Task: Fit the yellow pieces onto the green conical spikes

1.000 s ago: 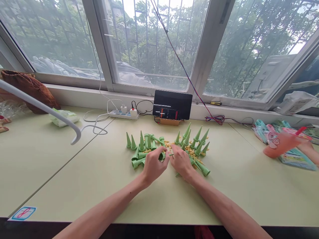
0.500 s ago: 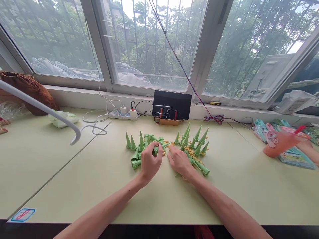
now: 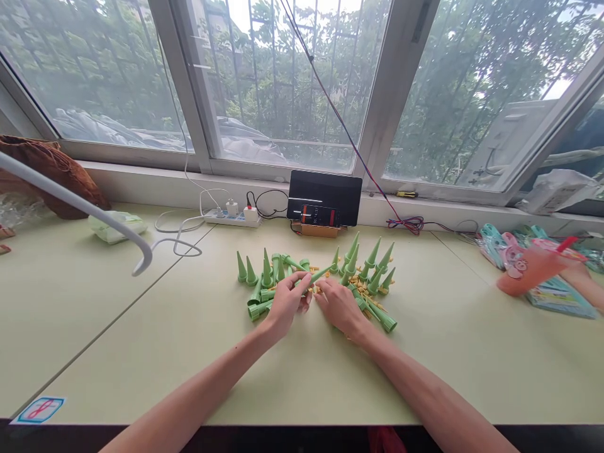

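My left hand (image 3: 284, 303) is closed around a green plastic cone-shaped spike (image 3: 323, 273), tilted with its tip up to the right. Close beside it, my right hand (image 3: 341, 306) has its fingers bent together at the wide end of that spike. A small yellow bit shows between the two hands, but what the right fingertips hold is hidden. Several like spikes (image 3: 267, 272) stand or lie left of my left hand. More spikes (image 3: 350, 272) stand upright beyond my right hand, among small yellow plastic pieces (image 3: 363, 292). One spike (image 3: 387, 323) lies by my right wrist.
A dark tablet (image 3: 325, 189) with a phone (image 3: 318, 216) before it leans at the back. Left of it are a power strip (image 3: 231, 219) and a white cable. A pink drink cup (image 3: 528, 275), with another person's hand (image 3: 582, 280) by it, is at right. A grey curved bar (image 3: 94, 214) crosses the left.
My left hand has turned, and the spike in it now points more steeply up to the right. My right hand has shifted slightly, staying close to the left.
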Available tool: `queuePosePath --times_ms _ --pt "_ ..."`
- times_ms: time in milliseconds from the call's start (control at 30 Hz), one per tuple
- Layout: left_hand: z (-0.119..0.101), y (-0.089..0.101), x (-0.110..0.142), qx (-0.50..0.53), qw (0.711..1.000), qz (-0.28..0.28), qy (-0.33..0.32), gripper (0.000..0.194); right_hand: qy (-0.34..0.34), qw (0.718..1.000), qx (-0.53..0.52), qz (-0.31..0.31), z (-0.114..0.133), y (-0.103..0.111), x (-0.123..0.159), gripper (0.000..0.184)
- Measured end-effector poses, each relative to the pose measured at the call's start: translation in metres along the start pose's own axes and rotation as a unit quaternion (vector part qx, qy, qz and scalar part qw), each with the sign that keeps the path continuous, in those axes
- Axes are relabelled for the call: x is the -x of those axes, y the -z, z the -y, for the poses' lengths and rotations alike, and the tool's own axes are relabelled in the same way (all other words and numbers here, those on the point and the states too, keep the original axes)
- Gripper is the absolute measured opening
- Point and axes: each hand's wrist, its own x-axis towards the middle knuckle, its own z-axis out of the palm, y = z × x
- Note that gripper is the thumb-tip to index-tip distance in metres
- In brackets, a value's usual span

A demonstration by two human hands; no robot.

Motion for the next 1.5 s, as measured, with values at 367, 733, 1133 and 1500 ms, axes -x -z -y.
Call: queuePosePath --times_ms 367,733,1133,1500 --pt "0.005 0.001 -0.002 0.087 0.991 0.071 0.070 0.037 0.069 0.997 -0.043 0.006 -0.007 -0.004 0.010 0.014" --pt "0.006 0.003 -0.002 0.051 0.995 0.071 0.043 0.040 0.086 0.986 -0.130 -0.054 -0.008 -0.003 0.011 0.019" --pt "0.001 0.003 -0.004 0.042 0.998 0.030 0.031 0.044 0.047 0.977 -0.177 -0.113 -0.005 0.000 0.010 0.016" --pt "-0.002 0.000 -0.002 0.077 0.996 0.020 0.050 0.037 0.036 0.941 -0.298 -0.158 -0.005 -0.002 0.013 0.018"
